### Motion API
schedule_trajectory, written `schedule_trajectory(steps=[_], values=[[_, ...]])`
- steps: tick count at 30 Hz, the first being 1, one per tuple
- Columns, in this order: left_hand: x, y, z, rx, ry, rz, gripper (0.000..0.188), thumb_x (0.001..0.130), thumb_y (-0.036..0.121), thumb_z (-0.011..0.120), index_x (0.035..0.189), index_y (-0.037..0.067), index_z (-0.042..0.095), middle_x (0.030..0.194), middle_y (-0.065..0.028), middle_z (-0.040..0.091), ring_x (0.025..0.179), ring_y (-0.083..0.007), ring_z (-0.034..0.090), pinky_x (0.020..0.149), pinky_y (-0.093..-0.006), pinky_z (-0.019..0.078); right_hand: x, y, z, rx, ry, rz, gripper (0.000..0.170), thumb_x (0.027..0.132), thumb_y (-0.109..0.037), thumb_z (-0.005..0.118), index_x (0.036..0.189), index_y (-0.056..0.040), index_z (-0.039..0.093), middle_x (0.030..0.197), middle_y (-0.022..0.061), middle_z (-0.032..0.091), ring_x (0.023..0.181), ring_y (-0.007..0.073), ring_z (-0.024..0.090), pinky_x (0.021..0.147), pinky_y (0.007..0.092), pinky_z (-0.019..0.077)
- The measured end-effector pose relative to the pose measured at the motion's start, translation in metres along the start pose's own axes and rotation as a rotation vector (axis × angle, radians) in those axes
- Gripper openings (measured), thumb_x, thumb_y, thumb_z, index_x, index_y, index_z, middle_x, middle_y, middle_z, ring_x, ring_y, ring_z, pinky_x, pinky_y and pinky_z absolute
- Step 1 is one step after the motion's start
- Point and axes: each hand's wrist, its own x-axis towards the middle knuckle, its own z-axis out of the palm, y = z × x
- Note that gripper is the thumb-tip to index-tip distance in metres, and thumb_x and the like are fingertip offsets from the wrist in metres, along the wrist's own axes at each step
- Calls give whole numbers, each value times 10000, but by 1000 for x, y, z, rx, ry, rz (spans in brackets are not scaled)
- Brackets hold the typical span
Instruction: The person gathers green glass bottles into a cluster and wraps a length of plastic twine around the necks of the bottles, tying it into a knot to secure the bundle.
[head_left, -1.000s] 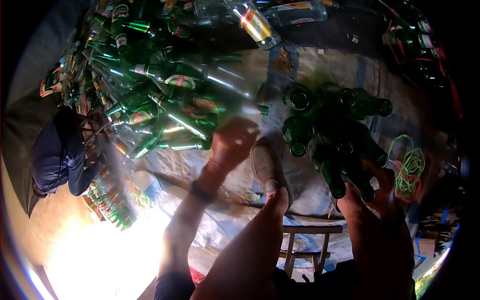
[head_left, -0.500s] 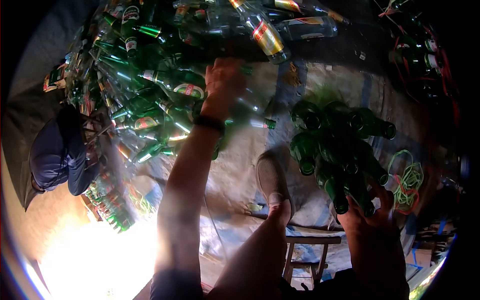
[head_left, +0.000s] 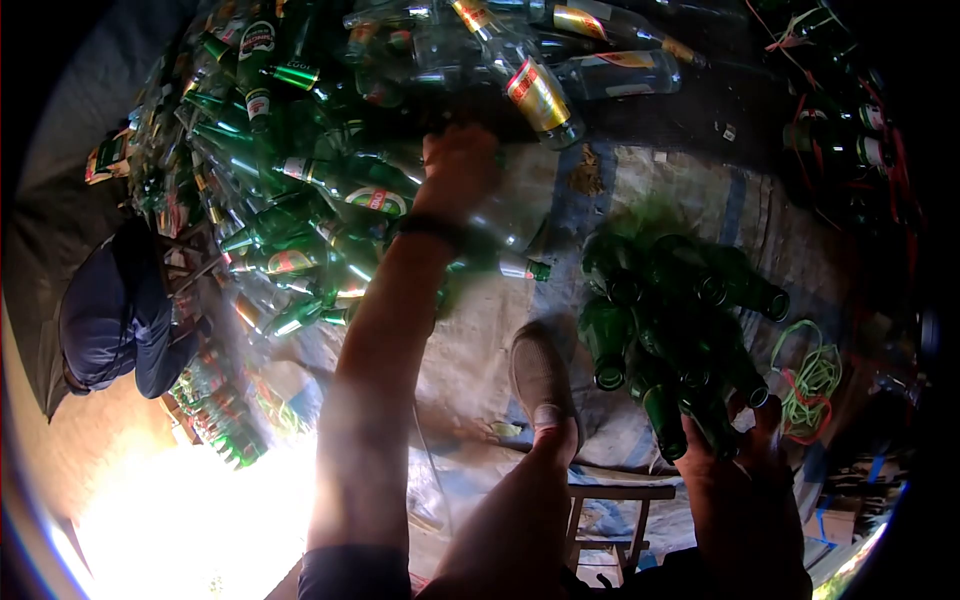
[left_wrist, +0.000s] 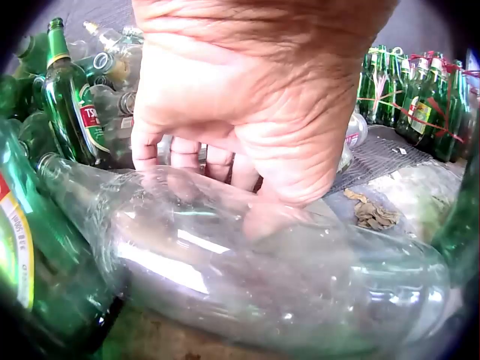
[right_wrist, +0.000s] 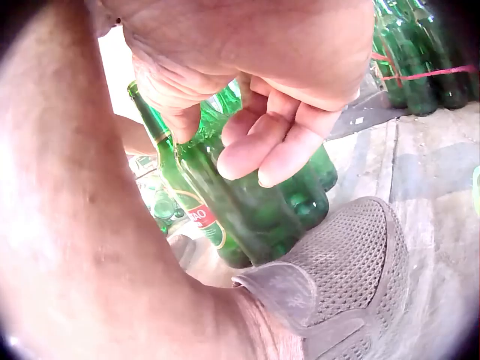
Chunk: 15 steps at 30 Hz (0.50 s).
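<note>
At the bottom centre, my bare leg [head_left: 510, 510] ends in a mesh shoe [head_left: 540, 375], beside a wooden stool [head_left: 622, 493]. To its right, my right hand [head_left: 737, 460] keeps a loose grip, thumb and bent fingers round a neck among the standing green bottles [head_left: 607, 345]; green string [head_left: 812, 375] lies just beside them. Farther up, left of centre, my left hand [head_left: 460, 165] reaches down with bent fingers at a lying clear bottle [left_wrist: 225, 262]; I can't tell whether that grip has hold of it. Around it, the heaped bottles [head_left: 290, 220] fill the upper left. Red-tied bottles [head_left: 870, 150] stand upper right.
</note>
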Motion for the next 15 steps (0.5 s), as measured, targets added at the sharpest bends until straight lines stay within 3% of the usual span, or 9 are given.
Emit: schedule_trajectory(steps=[3,5,7,9,12,14,15], values=[[-8,-14,8,-6,139,93,354,768,292,727,1114,224,754,1119,-42,718,1150,-281,648,947,-474,485,1,3,-2,-176,73,-76,416,905,-228,759,1309,-191,663,1259,89,607,999,242,628,760,377,491],[-8,-29,22,-53,431,275,323,797,244,700,1112,190,746,1106,-58,709,1085,-306,674,898,-475,520,2,6,-5,-266,110,-110,432,906,-245,764,1325,-215,663,1281,87,597,1030,244,618,781,382,484],[-14,-24,-6,-86,382,263,316,809,218,686,1116,161,739,1105,-72,706,1060,-313,680,881,-465,535,3,8,-9,-290,126,-116,443,900,-252,771,1329,-219,661,1282,88,597,1036,249,615,788,387,482],[-18,-24,-29,-120,331,250,309,822,192,673,1119,132,732,1103,-86,702,1035,-320,687,864,-456,550,-1,11,-9,-217,87,-64,451,889,-251,780,1320,-203,658,1260,94,606,1017,258,620,779,392,482],[-22,-36,-48,-108,463,285,288,852,162,687,1124,71,714,1093,-124,703,998,-334,696,840,-434,566,-14,18,-6,-81,26,44,464,872,-248,794,1308,-179,652,1228,101,620,989,271,628,767,399,483],[-23,-42,-60,-182,707,345,304,871,165,735,1147,43,697,1087,-148,700,914,-333,705,791,-425,566,-25,28,-3,37,-17,154,474,860,-247,803,1300,-164,649,1206,106,630,969,279,633,759,404,484],[-25,-43,-67,-183,710,347,304,871,165,735,1147,43,697,1087,-148,700,914,-333,705,791,-425,566,-33,35,-3,90,-37,216,478,855,-246,808,1296,-156,647,1196,109,635,960,283,636,755,407,484]])
